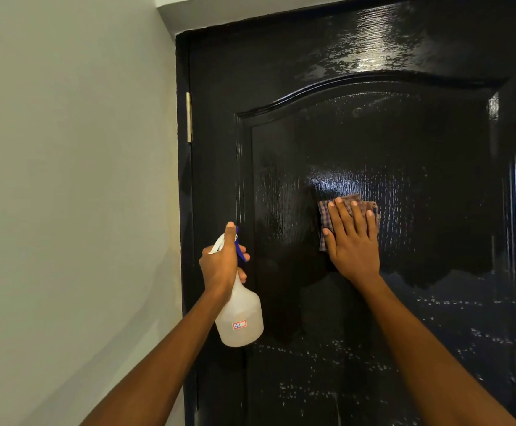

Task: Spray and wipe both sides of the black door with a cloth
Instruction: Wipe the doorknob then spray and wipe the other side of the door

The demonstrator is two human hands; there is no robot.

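Observation:
The glossy black door (pixel 373 133) fills the right of the view, with an arched raised panel. Spray droplets dot its lower part, and wet streaks shine near the top. My right hand (pixel 353 241) lies flat with straight fingers, pressing a checked cloth (pixel 324 215) against the middle of the panel. My left hand (pixel 221 262) grips the neck of a translucent spray bottle (pixel 241 318) with a white head and blue trigger, held just in front of the door's left stile. The bottle carries a small label and hangs below my fist.
A pale wall (pixel 66 179) runs along the left up to the black door frame (pixel 183 179). A brass hinge (pixel 188 117) sits on the door's left edge, above my left hand.

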